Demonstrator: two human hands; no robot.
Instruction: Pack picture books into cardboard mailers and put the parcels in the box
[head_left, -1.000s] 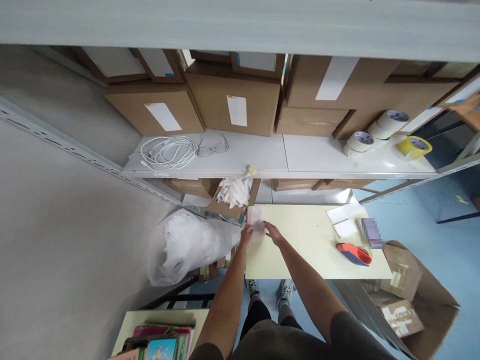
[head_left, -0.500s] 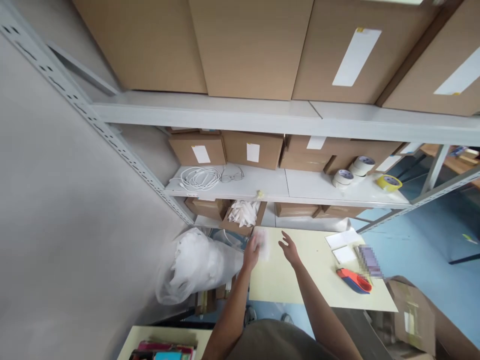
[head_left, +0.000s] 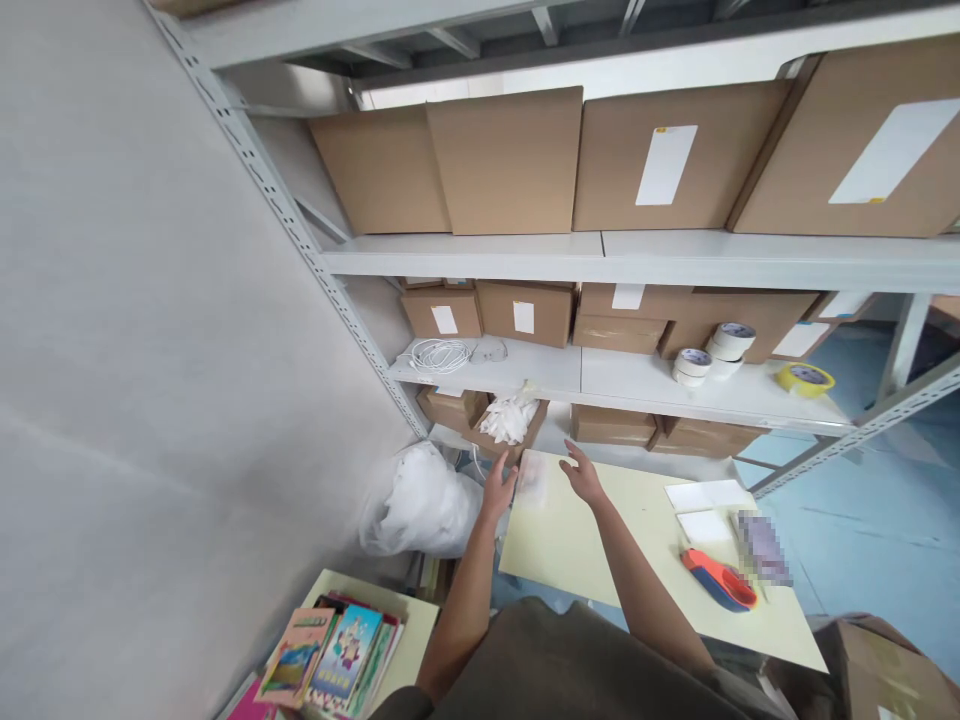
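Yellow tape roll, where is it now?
In the head view, the yellow tape roll is far right on a white shelf, beside the white tape rolls.

A single camera sits on the person's head and looks forward and down. From this high place, it sees the left hand and the right hand quite near, a little below the middle, with the pale yellow surface beneath. Its wide view includes the shelf rack in front and the wall along the left side.
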